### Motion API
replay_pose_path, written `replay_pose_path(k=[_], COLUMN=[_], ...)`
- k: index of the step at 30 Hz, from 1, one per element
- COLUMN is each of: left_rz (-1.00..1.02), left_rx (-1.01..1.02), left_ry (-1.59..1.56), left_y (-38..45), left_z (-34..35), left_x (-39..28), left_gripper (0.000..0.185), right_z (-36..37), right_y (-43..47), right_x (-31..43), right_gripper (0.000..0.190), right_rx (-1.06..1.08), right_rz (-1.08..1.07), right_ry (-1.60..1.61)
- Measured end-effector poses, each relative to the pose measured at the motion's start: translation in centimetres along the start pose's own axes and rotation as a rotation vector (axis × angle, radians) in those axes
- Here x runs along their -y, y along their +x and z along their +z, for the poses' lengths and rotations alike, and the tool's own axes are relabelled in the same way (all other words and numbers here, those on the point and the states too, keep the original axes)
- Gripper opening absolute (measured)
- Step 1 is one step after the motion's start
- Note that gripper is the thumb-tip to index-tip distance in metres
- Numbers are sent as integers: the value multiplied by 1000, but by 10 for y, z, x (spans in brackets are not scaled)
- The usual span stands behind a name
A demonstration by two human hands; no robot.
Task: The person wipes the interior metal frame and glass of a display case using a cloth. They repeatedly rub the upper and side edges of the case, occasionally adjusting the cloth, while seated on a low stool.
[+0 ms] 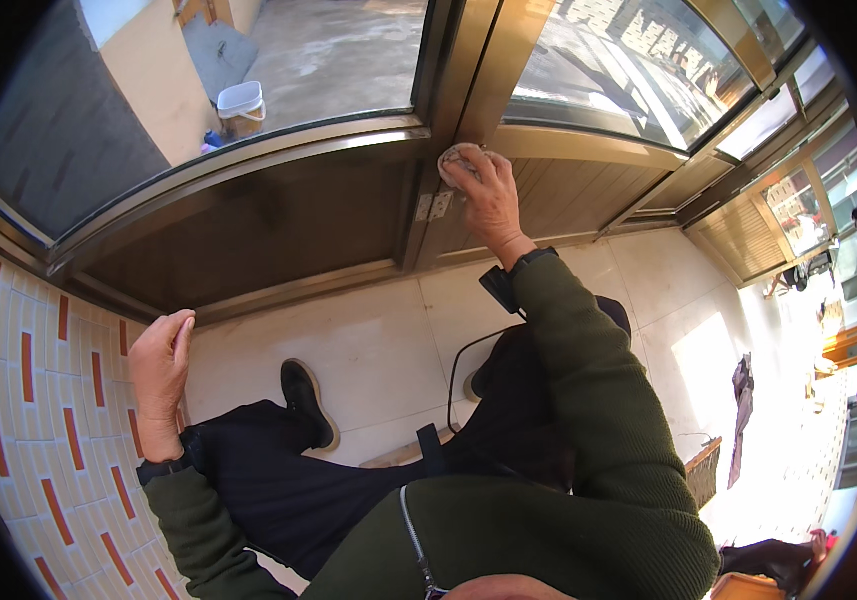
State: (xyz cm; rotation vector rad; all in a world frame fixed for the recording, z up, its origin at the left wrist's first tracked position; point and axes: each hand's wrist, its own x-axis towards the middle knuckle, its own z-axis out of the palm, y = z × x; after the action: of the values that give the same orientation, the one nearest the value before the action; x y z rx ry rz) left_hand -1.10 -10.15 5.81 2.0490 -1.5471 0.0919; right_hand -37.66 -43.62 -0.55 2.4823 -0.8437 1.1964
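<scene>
My right hand (492,199) grips a crumpled, pale patterned cloth (446,174). It presses the cloth to the metal frame at the edge of a bronze-coloured glazed door (593,191), just above a metal hinge (434,206). To the left of the hinge is a fixed-looking dark lower panel (263,217) with a window pane (338,60) above it. My left hand (160,360) hovers near the brick-patterned wall (45,420), fingers curled together and nothing visible in them. Both wrists wear dark straps; a cable hangs from the right one.
Pale tiles cover the floor (368,330) under my dark shoes (308,401). A low wooden piece (398,451) shows partly beneath me. Through the glass stands a white bucket (241,105). At the right, a dark garment (742,412) hangs or lies in bright sunlight.
</scene>
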Motion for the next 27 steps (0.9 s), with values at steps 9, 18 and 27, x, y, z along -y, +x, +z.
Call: replay_pose_path(k=[9,18,27], left_rz=[197,290,363], left_rx=[-3,21,-11], left_ry=[-186,-151,-167], left_y=[38,25,13], left_z=[22,16,6], left_x=[-40,-48,-65], left_gripper=[13,10,8], right_z=[-26,-58,-103], right_y=[94,118,208], right_x=[12,-12,-7], right_gripper=[55,54,40], right_rx=[-250,-155,-493], right_rz=[-135,-138,-263], right_ry=[-78,-47,-196])
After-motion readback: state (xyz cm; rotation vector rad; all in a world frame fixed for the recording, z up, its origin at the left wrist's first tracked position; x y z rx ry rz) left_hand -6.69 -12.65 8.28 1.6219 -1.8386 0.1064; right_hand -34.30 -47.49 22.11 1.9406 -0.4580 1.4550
